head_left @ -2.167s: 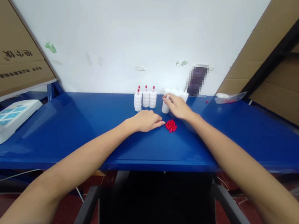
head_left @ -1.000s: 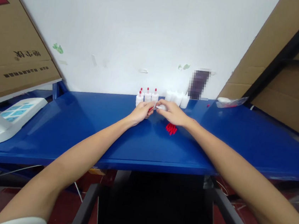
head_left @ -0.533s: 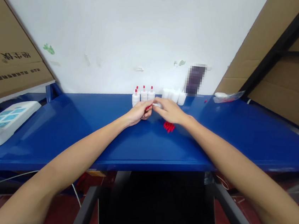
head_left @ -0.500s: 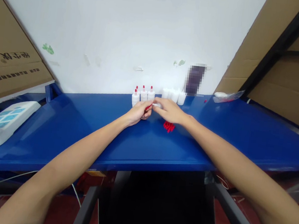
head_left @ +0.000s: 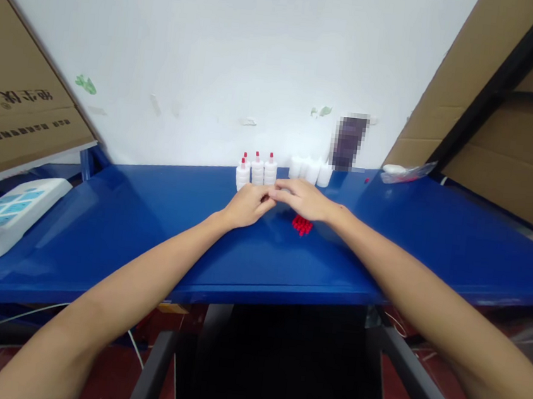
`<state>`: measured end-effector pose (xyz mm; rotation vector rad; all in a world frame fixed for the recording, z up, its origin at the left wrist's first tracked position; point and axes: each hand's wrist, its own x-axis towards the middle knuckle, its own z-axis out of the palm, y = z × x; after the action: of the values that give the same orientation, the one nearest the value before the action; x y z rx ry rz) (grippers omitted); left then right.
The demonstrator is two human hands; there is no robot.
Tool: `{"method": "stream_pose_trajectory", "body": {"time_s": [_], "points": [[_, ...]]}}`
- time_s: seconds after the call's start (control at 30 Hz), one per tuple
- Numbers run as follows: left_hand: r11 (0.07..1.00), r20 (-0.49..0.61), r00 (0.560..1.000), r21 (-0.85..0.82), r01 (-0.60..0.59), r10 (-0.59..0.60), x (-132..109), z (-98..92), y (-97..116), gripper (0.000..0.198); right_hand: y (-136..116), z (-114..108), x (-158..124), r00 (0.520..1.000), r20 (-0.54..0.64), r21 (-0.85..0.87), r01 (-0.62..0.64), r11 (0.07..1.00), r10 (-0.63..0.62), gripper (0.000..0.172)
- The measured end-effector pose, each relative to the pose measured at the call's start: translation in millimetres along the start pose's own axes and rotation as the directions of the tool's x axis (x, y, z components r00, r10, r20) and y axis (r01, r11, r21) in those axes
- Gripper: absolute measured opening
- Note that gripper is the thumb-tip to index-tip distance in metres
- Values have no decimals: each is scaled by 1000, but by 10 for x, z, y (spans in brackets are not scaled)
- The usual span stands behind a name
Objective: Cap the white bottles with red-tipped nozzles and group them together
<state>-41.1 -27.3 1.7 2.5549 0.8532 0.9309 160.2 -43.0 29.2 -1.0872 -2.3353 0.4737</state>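
My two hands meet fingertip to fingertip over the blue table (head_left: 149,225), just in front of the bottles. My left hand (head_left: 245,205) is closed in a pinch on a small red cap, which is almost hidden by the fingers. My right hand (head_left: 305,199) is closed round a small white bottle, of which only a sliver shows at the fingertips. Three white bottles with red caps (head_left: 255,171) stand in a group right behind my left hand. Several uncapped white bottles (head_left: 310,169) stand behind my right hand. A small pile of loose red caps (head_left: 302,225) lies under my right wrist.
A white device with blue buttons (head_left: 3,213) sits at the table's left end under a tilted cardboard box (head_left: 14,103). Cardboard and a black frame (head_left: 507,85) lean at the right. A clear plastic bag (head_left: 405,171) lies at the back right by the wall.
My right hand took a white bottle from the back row and brought it to my left hand, which picked up a red cap. The hands now press together at the fingertips.
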Motion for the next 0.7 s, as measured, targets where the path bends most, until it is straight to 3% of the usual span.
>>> {"method": "stream_pose_trajectory", "body": {"time_s": [0.1,0.27,0.47,0.7], "points": [[997,42,998,47,-54,52,-7,-14,-39,29,-7,4,3,999,49,48,-20,999,17,42],[996,111,994,86,-28,18,-5,-5,-38,30,29,14,14,996,87,66,-26,997,20,35],[995,172,985,100,-18,1,3,36,1,40,119,-15,32,996,-9,-79,-90,993,89,34],[993,197,980,120,-16,-8,13,46,18,44,152,-67,29,975,-128,-103,-194,976,181,32]]}}
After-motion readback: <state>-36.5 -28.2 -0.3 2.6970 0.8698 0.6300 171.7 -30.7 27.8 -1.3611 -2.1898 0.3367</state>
